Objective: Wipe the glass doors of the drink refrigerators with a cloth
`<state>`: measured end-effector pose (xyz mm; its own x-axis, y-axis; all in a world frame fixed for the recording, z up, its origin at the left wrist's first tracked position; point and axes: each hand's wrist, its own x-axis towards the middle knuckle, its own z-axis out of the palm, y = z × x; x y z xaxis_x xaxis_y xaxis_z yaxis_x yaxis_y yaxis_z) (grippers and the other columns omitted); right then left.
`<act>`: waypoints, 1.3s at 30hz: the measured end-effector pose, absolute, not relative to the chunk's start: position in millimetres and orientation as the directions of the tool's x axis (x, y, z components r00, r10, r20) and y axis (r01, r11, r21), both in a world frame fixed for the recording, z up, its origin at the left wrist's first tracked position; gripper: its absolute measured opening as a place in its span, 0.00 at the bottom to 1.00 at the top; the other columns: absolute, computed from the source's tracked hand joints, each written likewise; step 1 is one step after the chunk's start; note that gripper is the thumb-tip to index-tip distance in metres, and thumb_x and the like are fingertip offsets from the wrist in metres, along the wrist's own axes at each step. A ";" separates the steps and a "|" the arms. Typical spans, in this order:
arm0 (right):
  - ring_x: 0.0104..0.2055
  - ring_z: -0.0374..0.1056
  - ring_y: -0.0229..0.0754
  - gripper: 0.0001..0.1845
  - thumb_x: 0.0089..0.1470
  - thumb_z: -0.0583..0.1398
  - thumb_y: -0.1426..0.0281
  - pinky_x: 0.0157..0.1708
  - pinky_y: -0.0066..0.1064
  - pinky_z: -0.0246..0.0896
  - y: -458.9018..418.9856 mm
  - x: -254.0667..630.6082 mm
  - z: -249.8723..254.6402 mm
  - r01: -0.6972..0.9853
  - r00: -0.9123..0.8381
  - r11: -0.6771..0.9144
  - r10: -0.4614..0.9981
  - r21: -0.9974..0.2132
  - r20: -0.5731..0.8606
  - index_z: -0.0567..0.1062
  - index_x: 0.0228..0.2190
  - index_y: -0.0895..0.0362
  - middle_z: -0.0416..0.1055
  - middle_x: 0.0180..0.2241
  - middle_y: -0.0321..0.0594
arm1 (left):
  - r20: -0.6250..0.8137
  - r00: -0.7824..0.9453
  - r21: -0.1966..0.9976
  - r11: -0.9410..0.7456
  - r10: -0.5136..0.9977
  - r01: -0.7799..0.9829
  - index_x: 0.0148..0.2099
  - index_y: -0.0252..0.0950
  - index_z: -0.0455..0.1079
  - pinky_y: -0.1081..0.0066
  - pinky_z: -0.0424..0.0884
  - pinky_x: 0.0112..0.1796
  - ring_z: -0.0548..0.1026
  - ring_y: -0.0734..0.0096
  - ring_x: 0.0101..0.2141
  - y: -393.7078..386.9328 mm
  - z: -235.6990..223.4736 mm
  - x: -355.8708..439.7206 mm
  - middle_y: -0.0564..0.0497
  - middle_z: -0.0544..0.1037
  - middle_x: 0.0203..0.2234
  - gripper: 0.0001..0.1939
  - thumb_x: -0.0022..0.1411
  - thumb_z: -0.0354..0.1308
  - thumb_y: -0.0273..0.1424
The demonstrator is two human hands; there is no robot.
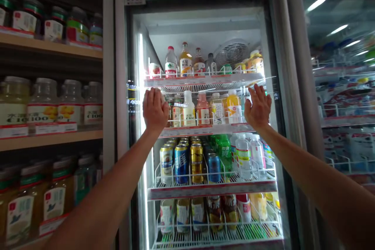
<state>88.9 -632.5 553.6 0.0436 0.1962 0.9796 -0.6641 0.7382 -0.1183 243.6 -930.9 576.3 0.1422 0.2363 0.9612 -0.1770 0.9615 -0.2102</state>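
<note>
Both hands are raised in front of a lit drinks fridge [117, 66] with a glass front. My left hand [156, 110] is at the left of the second shelf, back toward me, fingers pointing up and slightly bent, nothing seen in it. Near the right end of that shelf, my right hand [259, 105] has its fingers spread and holds nothing. Whether either hand touches the glass I cannot tell. Between them stand a pale bottle [189, 109], a pink bottle [202, 108] and an orange juice bottle [234, 107]. Bottles behind my left hand are partly hidden.
Lower fridge shelves hold drink cans [196, 163], green bottles [223, 150] and dark bottles [230, 209] behind wire rails. More bottles [185, 60] stand on top. Left is a wooden shelf [58, 138] with bottled drinks; right, a door handle [293, 47] and another glass-fronted fridge [340, 58].
</note>
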 end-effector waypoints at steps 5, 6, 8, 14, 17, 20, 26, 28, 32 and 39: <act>0.63 0.45 0.45 0.25 0.55 0.48 0.69 0.60 0.48 0.39 -632.1 89.4 553.7 -0.675 0.031 0.727 0.199 -0.127 0.980 0.62 0.54 0.54 0.54 0.60 0.43 | 0.862 -0.037 -0.505 0.855 0.505 -0.119 0.58 0.32 0.57 0.60 0.53 0.58 0.51 0.63 0.61 -889.0 539.9 222.2 0.45 0.61 0.58 0.24 0.60 0.46 0.32; 0.63 0.45 0.45 0.24 0.55 0.48 0.69 0.60 0.47 0.40 -631.8 89.3 553.4 -0.673 0.036 0.729 0.199 -0.123 0.979 0.62 0.54 0.54 0.54 0.60 0.42 | 0.774 -0.124 -0.631 0.773 0.621 -0.067 0.59 0.35 0.57 0.62 0.53 0.59 0.51 0.66 0.61 -883.7 532.7 221.0 0.48 0.61 0.58 0.24 0.60 0.46 0.32; 0.63 0.46 0.45 0.24 0.55 0.48 0.69 0.60 0.46 0.40 -631.2 89.0 552.4 -0.672 0.049 0.732 0.191 -0.109 0.980 0.62 0.54 0.55 0.55 0.59 0.42 | 0.663 -0.222 -0.735 0.678 0.715 -0.010 0.59 0.36 0.56 0.61 0.51 0.59 0.52 0.66 0.61 -890.4 529.4 227.2 0.48 0.61 0.58 0.24 0.60 0.45 0.33; 0.63 0.45 0.45 0.24 0.55 0.48 0.69 0.60 0.47 0.39 -630.5 88.4 550.0 -0.679 0.052 0.728 0.185 -0.101 0.981 0.62 0.54 0.55 0.54 0.60 0.43 | 0.961 0.169 -0.178 0.956 0.220 -0.231 0.58 0.23 0.56 0.52 0.54 0.57 0.52 0.53 0.60 -952.5 565.2 255.4 0.33 0.57 0.58 0.25 0.60 0.45 0.31; 0.63 0.46 0.45 0.24 0.55 0.48 0.69 0.60 0.47 0.41 -629.8 87.8 550.5 -0.668 0.056 0.738 0.183 -0.099 0.982 0.63 0.53 0.55 0.55 0.59 0.43 | 0.952 0.114 -0.255 0.942 0.285 -0.219 0.58 0.27 0.56 0.55 0.55 0.57 0.52 0.56 0.60 -925.9 546.1 239.4 0.37 0.58 0.58 0.25 0.60 0.45 0.31; 0.63 0.47 0.45 0.23 0.54 0.48 0.69 0.59 0.47 0.42 -629.0 87.4 551.0 -0.663 0.065 0.743 0.180 -0.093 0.982 0.63 0.53 0.56 0.56 0.59 0.43 | 0.783 -0.099 -0.622 0.774 0.614 -0.116 0.59 0.33 0.56 0.60 0.56 0.58 0.52 0.62 0.61 -888.2 514.3 225.9 0.44 0.60 0.58 0.25 0.59 0.47 0.31; 0.63 0.47 0.44 0.23 0.55 0.48 0.68 0.59 0.46 0.41 -629.2 87.3 550.2 -0.664 0.077 0.743 0.180 -0.084 0.981 0.64 0.52 0.56 0.56 0.59 0.43 | 0.827 -0.086 -0.563 0.817 0.556 -0.124 0.60 0.35 0.53 0.60 0.56 0.58 0.54 0.62 0.60 -937.4 530.1 257.5 0.45 0.59 0.59 0.26 0.59 0.47 0.29; 0.63 0.47 0.44 0.23 0.55 0.48 0.68 0.59 0.46 0.42 -629.6 87.1 550.2 -0.663 0.069 0.743 0.184 -0.093 0.981 0.64 0.52 0.55 0.56 0.59 0.43 | 0.942 0.097 -0.300 0.935 0.322 -0.191 0.60 0.34 0.52 0.55 0.55 0.58 0.53 0.57 0.60 -957.5 542.7 263.8 0.43 0.56 0.60 0.26 0.59 0.47 0.28; 0.63 0.47 0.44 0.23 0.55 0.47 0.68 0.59 0.46 0.42 -629.5 86.5 550.6 -0.657 0.066 0.747 0.190 -0.101 0.980 0.64 0.52 0.55 0.56 0.59 0.42 | 0.936 0.093 -0.319 0.928 0.341 -0.194 0.59 0.32 0.54 0.54 0.56 0.57 0.51 0.57 0.60 -934.5 520.8 248.8 0.42 0.57 0.59 0.26 0.58 0.48 0.29; 0.63 0.48 0.45 0.23 0.54 0.48 0.68 0.59 0.47 0.42 -629.3 85.4 550.1 -0.669 0.068 0.737 0.189 -0.095 0.980 0.64 0.52 0.55 0.56 0.59 0.43 | 0.709 -0.161 -0.703 0.707 0.687 -0.078 0.60 0.34 0.54 0.59 0.58 0.57 0.53 0.62 0.60 -923.3 486.0 252.1 0.44 0.62 0.57 0.26 0.59 0.48 0.30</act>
